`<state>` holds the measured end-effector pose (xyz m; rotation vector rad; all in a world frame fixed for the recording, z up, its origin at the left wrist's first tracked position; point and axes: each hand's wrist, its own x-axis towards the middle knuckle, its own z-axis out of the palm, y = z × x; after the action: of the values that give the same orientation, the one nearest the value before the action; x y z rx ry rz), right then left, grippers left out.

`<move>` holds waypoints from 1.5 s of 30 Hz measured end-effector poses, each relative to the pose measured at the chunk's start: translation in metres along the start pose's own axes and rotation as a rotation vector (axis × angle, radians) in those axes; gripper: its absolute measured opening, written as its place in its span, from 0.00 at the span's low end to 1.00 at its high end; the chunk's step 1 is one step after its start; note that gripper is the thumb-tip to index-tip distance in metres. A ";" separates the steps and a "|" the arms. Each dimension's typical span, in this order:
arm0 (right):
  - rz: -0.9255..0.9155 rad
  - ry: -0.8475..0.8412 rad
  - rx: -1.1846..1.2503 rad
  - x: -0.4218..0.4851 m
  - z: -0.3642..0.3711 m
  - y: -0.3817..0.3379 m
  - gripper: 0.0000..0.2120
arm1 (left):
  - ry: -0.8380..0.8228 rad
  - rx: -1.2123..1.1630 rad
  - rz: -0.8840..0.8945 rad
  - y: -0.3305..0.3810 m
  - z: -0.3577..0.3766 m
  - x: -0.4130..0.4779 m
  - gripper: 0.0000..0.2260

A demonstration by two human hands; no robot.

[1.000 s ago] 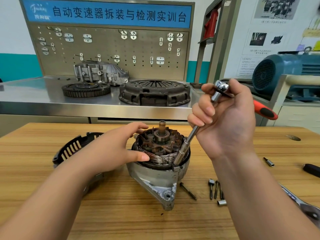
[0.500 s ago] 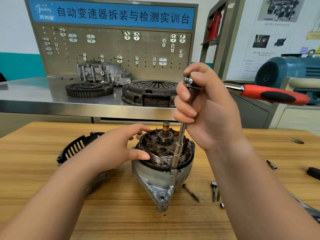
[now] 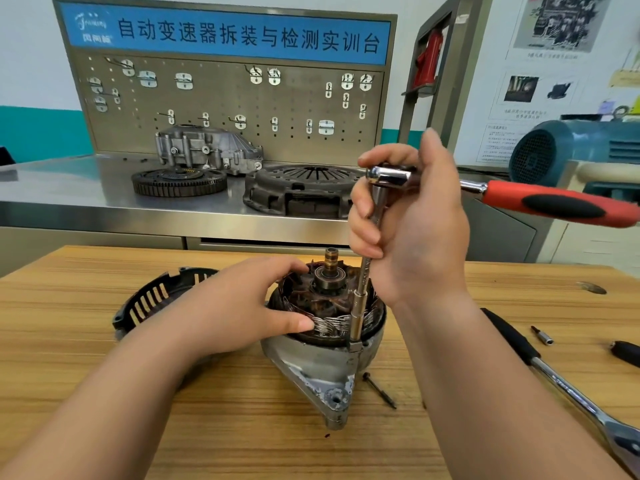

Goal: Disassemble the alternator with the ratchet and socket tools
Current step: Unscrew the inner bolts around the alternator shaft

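Note:
The alternator (image 3: pixel 322 362) stands on the wooden table with its copper windings and rotor shaft (image 3: pixel 330 261) exposed. My left hand (image 3: pixel 242 306) grips the stator rim from the left, thumb on the windings. My right hand (image 3: pixel 412 233) grips the head and extension bar of the ratchet (image 3: pixel 388 176). The red and black handle (image 3: pixel 561 204) points right. The extension and socket (image 3: pixel 358 313) stand nearly upright on a bolt at the housing's right front rim.
The removed black rear cover (image 3: pixel 156 299) lies left of the alternator. A loose long bolt (image 3: pixel 379 389), a second ratchet (image 3: pixel 568 389), a small bit (image 3: pixel 542 336) and a black handle (image 3: pixel 627 353) lie on the right. A clutch cover (image 3: pixel 301 190) and flywheel (image 3: pixel 178 181) sit on the steel bench behind.
The ratchet extension has gone from slanted to nearly upright on the rim bolt. The red handle has swung out to the right into full view. My left hand stays on the stator.

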<state>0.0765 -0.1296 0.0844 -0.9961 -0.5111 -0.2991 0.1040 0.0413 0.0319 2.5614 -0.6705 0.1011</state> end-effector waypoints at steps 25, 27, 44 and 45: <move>0.278 -0.201 0.194 0.028 -0.015 -0.011 0.25 | 0.182 0.054 0.075 0.011 0.055 0.010 0.59; 0.284 -0.218 0.199 0.029 -0.016 -0.011 0.25 | 0.188 0.059 0.075 0.012 0.055 0.009 0.59; 0.384 -0.466 0.265 0.040 -0.024 -0.009 0.21 | 0.215 0.087 0.076 0.010 0.055 0.010 0.59; 0.388 -0.481 0.266 0.041 -0.025 -0.009 0.21 | 0.219 0.085 0.076 0.009 0.055 0.010 0.58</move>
<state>0.1138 -0.1559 0.1019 -0.8821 -0.7544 0.3585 0.1053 0.0038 -0.0104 2.5551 -0.6909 0.4372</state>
